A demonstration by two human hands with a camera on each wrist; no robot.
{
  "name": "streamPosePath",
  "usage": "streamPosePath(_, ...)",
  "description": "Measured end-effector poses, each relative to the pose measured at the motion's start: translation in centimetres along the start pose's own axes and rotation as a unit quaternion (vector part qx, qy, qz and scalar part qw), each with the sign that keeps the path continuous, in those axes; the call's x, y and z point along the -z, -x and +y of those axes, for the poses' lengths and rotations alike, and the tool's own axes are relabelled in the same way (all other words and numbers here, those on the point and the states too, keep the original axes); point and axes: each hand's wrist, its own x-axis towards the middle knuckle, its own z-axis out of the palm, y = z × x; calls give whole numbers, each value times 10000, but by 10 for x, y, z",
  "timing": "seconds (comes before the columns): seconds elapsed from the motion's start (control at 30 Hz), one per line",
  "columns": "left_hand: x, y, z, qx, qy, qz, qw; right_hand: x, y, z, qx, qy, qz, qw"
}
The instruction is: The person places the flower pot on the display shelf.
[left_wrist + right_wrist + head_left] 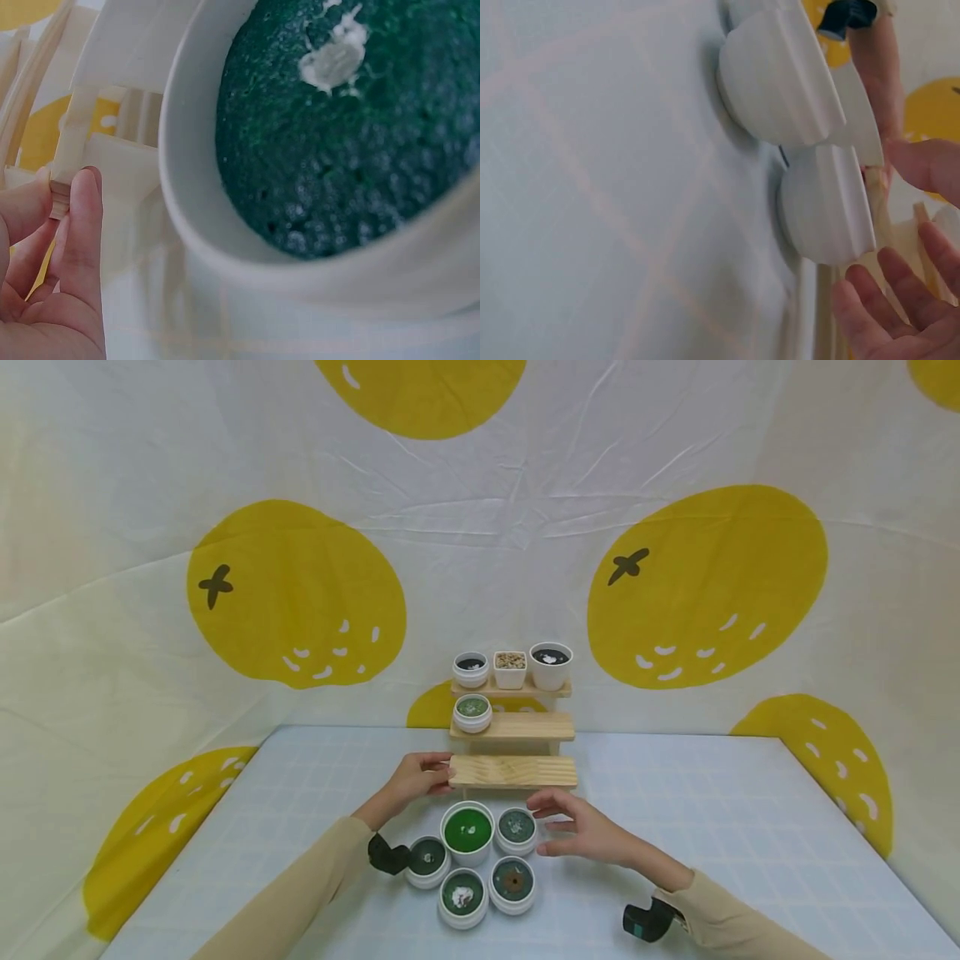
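A three-step wooden shelf [517, 772] stands at the table's back middle. My left hand [422, 777] pinches the left end of its lowest board between thumb and fingers, seen close in the left wrist view. My right hand [581, 831] has spread, relaxed fingers and holds nothing. It is beside a small white pot [517, 850] with grey-green filling. A taller white pot with green filling [467, 829] stands in front of the shelf. Around it are a dark-filled pot [427, 857], a pot with a white patch [462, 894] and one with a brown centre [513, 881].
On the top step stand a dark-filled round pot [471, 666], a square pot of pebbles [510, 661] and a larger dark-filled pot [551, 655]. A green-topped pot [472, 708] sits at the middle step's left. A fruit-print cloth [495, 577] hangs behind the pale checked table [690, 802].
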Motion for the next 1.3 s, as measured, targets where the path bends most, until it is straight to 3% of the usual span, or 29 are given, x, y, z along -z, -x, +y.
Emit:
streamPosePath(0.27,0,-1,-1,-55,-7,-10,10000,-3,-2,9,-100,-167,-37,9998)
streamPosePath(0.6,0,1,1,-35,-35,-16,10000,-10,-7,16,-603,-434,68,9972)
streamPosePath(1.3,-1,-2,-3,-87,65,-36,9999,-20,-19,14,-313,-272,101,9991)
